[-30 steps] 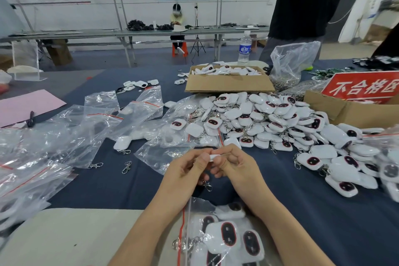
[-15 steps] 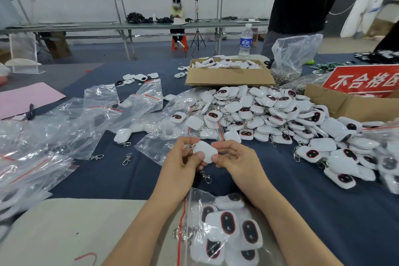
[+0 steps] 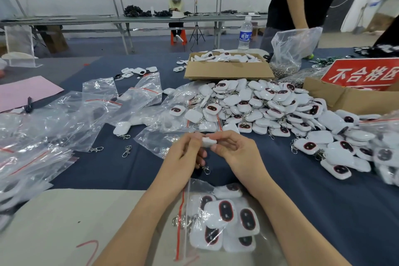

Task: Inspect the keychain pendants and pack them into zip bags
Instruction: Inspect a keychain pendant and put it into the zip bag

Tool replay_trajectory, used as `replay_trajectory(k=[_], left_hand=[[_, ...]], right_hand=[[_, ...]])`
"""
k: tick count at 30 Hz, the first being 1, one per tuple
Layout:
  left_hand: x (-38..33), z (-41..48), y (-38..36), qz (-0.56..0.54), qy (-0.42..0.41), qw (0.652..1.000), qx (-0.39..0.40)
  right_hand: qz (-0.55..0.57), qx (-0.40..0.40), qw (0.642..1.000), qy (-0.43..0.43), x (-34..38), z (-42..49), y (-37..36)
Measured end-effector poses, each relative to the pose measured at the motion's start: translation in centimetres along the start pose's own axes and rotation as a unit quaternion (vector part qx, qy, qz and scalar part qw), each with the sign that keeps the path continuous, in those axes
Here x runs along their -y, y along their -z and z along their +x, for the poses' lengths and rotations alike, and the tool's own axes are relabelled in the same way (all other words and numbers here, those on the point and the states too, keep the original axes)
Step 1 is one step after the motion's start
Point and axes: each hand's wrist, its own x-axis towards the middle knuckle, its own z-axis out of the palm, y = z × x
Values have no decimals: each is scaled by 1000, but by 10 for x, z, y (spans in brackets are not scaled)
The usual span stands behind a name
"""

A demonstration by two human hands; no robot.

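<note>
1 white pendant (image 3: pixel 209 142) is pinched edge-on between the curled fingers of the left hand (image 3: pixel 185 153) and right hand (image 3: pixel 235 153), above the bench (image 3: pixel 313 201). Its clasp (image 3: pixel 206 169) is seen hanging below. 1 filled bag (image 3: pixel 220 218) is laid between the forearms; a pile (image 3: pixel 269 106) is heaped beyond.

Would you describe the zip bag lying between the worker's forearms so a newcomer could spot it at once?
On the blue-clothed table, look to the near edge, where a beige board lies. The zip bag rests there between the person's forearms. Unlike the flat bags heaped at the left, it is stuffed with white pendants showing dark oval faces.
</note>
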Motion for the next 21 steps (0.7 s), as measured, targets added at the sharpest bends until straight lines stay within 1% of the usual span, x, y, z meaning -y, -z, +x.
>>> replay_trajectory(k=[4, 9, 11, 14, 18, 21], left_hand=[[-4, -5, 7, -14, 7, 1000, -19], [-13, -22, 30, -19, 3, 996, -92], [-14, -36, 44, -6, 8, 995, -101], [-13, -62, 60, 22, 15, 993, -112], [-15, -83, 65, 86, 15, 990, -112], [-17, -89, 61, 150, 0, 986, -72]], right_hand=[[-37, 20, 999, 13, 10, -2, -3], [-65, -19, 998, 6, 27, 1, 7], [-73, -3, 997, 1, 32, 1, 12], [-115, 23, 993, -20, 36, -7, 14], [-185, 35, 982, -22, 32, -32, 11], [-255, 86, 963, -25, 27, -49, 7]])
